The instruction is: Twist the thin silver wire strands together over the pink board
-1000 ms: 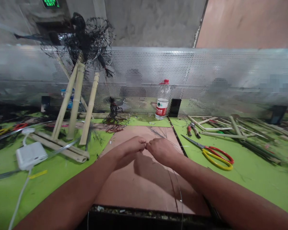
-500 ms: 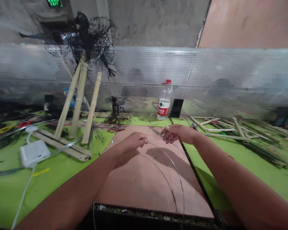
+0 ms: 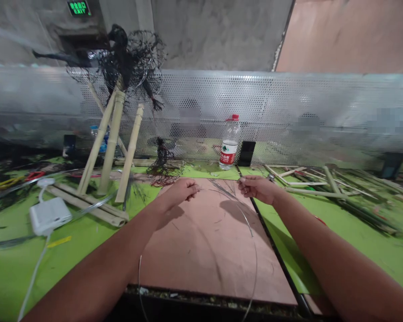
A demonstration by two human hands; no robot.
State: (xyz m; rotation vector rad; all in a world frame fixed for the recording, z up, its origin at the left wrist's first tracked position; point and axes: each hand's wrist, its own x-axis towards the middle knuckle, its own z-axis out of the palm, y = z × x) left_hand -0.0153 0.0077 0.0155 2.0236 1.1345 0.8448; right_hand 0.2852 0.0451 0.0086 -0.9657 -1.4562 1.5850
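My left hand is closed in a pinch on a thin wire. From these fingertips the wire bows to the right over the pinkish board and drops past its front edge. Another stretch of wire hangs by my left forearm. My right hand hovers above the board's right edge, a short way from the left one. Its fingers are curled in with the tips together; whatever lies between them is too small to make out. Several loose thin wires lie on the board just behind and between my hands.
A red-capped water bottle and a dark phone stand at the back. Bamboo poles topped with tangled black wire rise at left, near a white adapter. Bamboo strips lie at right on the green tabletop.
My right hand has moved right, away from my left hand, which has shifted slightly left and up in the view. The wire's loop has shifted with the left hand.
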